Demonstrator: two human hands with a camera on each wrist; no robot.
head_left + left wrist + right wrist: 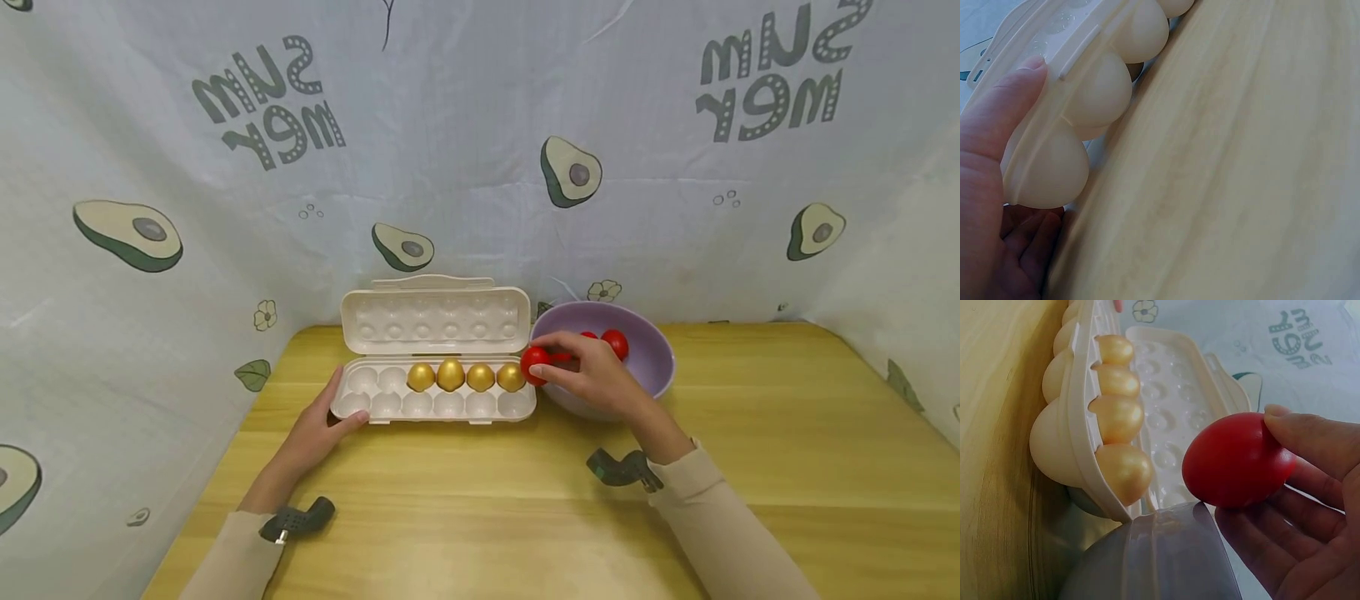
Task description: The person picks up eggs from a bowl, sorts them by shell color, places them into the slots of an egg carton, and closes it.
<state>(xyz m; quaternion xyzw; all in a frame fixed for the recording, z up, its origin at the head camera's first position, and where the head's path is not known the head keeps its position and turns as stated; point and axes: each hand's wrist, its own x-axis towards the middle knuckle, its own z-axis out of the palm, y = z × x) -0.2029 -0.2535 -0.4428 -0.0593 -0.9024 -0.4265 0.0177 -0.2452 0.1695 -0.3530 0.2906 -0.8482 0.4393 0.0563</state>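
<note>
A cream plastic egg carton point(448, 419) lies with its lid point(437, 317) raised at the back. Several gold eggs point(451, 375) fill the right part of its back row; the front-row cups hold nothing. My left hand point(309, 437) grips the carton's left end, thumb over the front rim and fingers along the side, as the left wrist view shows. Between thumb and fingers, my right hand point(596, 375) holds a red egg point(1235, 462) just above the carton's right end, beside the purple bowl point(652, 358).
More red eggs point(615, 343) lie in the bowl, partly hidden behind the right hand. The bowl stands close against the carton's right end. Behind the wooden table point(465, 500) hangs a pale cloth point(465, 125) printed with avocados.
</note>
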